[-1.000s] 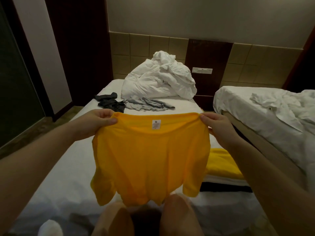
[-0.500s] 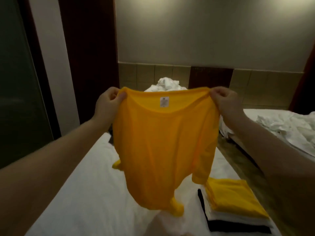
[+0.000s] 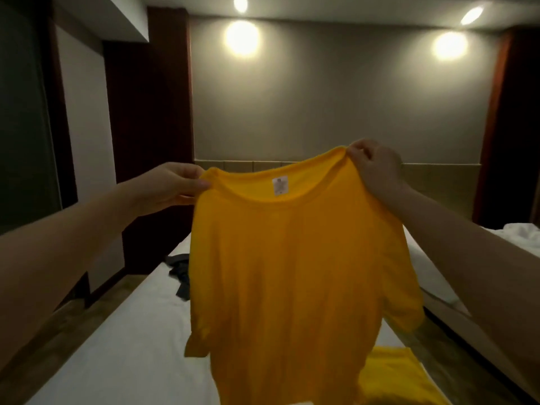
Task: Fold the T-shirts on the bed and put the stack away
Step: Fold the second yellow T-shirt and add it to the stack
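Observation:
A yellow T-shirt [image 3: 295,276] hangs full length in the air in front of me, its white neck label facing me. My left hand [image 3: 169,187] pinches its left shoulder and my right hand [image 3: 374,166] grips its right shoulder, slightly higher. Below it lies the white bed [image 3: 122,346]. A folded yellow T-shirt [image 3: 400,375] tops the stack at the lower right of the bed; the shirt I hold hides most of that stack.
Dark clothes [image 3: 179,276] lie on the bed behind the hanging shirt's left edge. A second bed [image 3: 432,273] with white bedding stands to the right, across a narrow gap. A dark wooden panel and a glass door are on the left.
Both hands have lifted the yellow T-shirt higher, and it now hangs straight. My view has tilted up toward the wall and ceiling lights.

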